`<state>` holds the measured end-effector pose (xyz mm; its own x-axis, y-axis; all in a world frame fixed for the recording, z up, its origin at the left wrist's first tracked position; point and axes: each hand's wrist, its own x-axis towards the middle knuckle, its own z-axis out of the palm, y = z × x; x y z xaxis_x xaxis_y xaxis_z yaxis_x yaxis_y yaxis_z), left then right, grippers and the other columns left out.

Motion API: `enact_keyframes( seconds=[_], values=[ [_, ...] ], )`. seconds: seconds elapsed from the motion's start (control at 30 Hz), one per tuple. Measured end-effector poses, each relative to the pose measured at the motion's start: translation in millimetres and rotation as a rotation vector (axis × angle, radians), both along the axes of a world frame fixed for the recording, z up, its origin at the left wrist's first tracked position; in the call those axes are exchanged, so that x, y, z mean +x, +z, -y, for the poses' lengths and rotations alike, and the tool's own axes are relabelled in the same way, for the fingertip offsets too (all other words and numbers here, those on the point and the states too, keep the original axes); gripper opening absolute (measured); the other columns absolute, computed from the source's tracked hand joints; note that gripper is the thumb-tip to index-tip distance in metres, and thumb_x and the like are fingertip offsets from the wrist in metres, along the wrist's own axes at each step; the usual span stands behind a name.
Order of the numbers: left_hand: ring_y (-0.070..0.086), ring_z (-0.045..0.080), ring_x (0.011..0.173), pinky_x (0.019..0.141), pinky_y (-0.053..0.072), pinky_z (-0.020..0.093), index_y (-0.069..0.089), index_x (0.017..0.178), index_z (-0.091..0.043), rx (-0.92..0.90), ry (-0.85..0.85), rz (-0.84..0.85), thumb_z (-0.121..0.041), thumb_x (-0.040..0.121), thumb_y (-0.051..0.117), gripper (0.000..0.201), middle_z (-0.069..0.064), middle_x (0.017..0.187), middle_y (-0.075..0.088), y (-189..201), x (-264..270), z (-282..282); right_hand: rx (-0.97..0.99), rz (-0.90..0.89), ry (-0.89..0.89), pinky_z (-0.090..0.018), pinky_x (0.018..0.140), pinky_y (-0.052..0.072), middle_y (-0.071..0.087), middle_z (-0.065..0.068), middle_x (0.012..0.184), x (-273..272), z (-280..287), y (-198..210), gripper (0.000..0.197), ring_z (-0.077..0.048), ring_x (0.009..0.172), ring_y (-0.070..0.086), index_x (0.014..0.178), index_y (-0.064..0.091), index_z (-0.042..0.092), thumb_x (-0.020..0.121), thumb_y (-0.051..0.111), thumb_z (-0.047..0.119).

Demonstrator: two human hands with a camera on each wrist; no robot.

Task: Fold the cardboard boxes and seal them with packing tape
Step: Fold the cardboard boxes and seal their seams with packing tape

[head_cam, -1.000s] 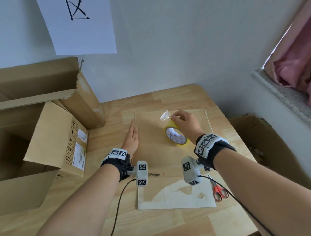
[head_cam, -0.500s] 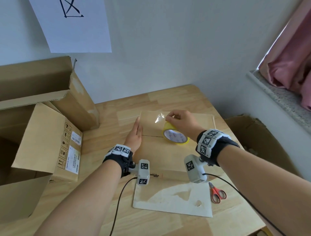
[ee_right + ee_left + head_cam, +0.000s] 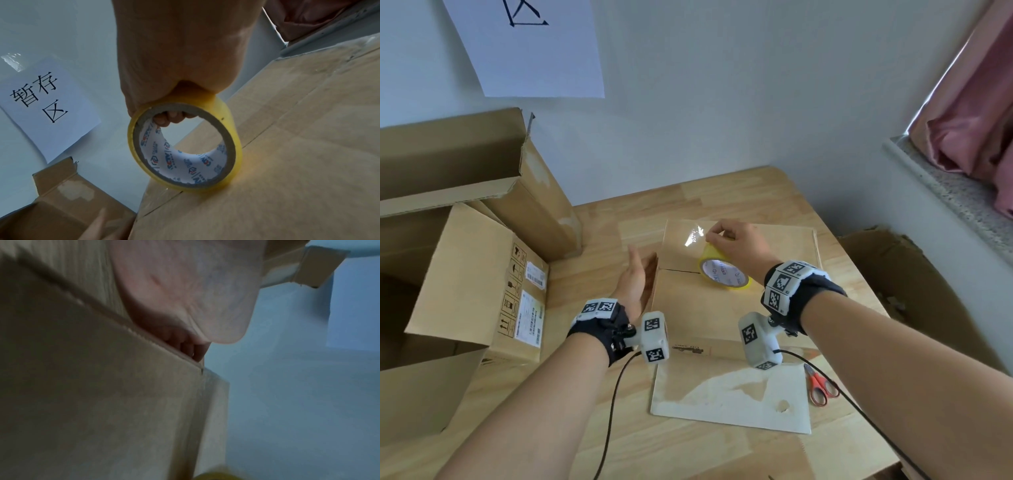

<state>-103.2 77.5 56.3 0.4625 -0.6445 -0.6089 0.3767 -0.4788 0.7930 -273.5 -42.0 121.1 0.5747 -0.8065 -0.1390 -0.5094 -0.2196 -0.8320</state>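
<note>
A closed cardboard box (image 3: 722, 315) lies in the middle of the wooden table (image 3: 688, 445), with the seam between its top flaps running left to right. My right hand (image 3: 726, 236) grips a yellow roll of packing tape (image 3: 724, 277) standing on edge on that seam, fingers through the core in the right wrist view (image 3: 185, 146). A loose clear end of tape (image 3: 693, 236) glints just left of the fingers. My left hand (image 3: 637, 277) stands flat and open against the box's left side, palm (image 3: 185, 288) towards the cardboard (image 3: 102, 402).
Large open cardboard boxes (image 3: 465, 274) fill the table's left side. A white sheet (image 3: 732, 401) lies in front of the box, with red scissors (image 3: 822, 387) to its right. Another carton (image 3: 893, 274) stands beyond the table's right edge. A paper sign (image 3: 534, 48) hangs on the wall.
My left hand has lifted off the box's top edge and now stands upright against its left side. The right hand still holds the roll on the seam.
</note>
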Motion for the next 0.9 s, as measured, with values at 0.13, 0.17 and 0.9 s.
enact_keyframes(
  seconds=[0.13, 0.17, 0.9],
  values=[
    [0.047, 0.02, 0.127, 0.11, 0.034, 0.04, 0.043, 0.141, -0.024, 0.061, -0.168, 0.153, -0.073, 0.088, 0.013, 0.078, 0.001, 0.14, 0.049, 9, -14, -5, 0.016, 0.019, -0.032, -0.024, 0.058, 0.038, 0.059, 0.002, 0.069, -1, 1, 0, 0.013, -0.012, 0.06, 0.047, 0.082, 0.064, 0.022, 0.089, 0.058, 0.031],
    [0.039, 0.021, 0.134, 0.113, 0.029, 0.041, 0.034, 0.147, -0.024, 0.058, -0.251, 0.229, -0.072, 0.089, 0.016, 0.077, 0.001, 0.147, 0.041, 10, -20, -4, 0.015, 0.02, -0.034, -0.024, 0.058, 0.038, 0.059, 0.002, 0.069, -2, 1, 0, 0.013, -0.011, 0.06, 0.047, 0.082, 0.065, 0.022, 0.089, 0.059, 0.031],
    [0.046, 0.026, 0.128, 0.096, 0.034, 0.028, 0.031, 0.147, -0.019, 0.039, -0.342, 0.635, -0.039, 0.102, 0.033, 0.049, 0.008, 0.141, 0.048, -6, -25, 5, -0.02, -0.01, 0.075, -0.03, 0.07, 0.046, 0.067, -0.004, 0.08, 14, -2, 9, 0.011, -0.016, 0.073, 0.056, 0.083, 0.065, 0.025, 0.089, 0.059, 0.032]
  ],
)
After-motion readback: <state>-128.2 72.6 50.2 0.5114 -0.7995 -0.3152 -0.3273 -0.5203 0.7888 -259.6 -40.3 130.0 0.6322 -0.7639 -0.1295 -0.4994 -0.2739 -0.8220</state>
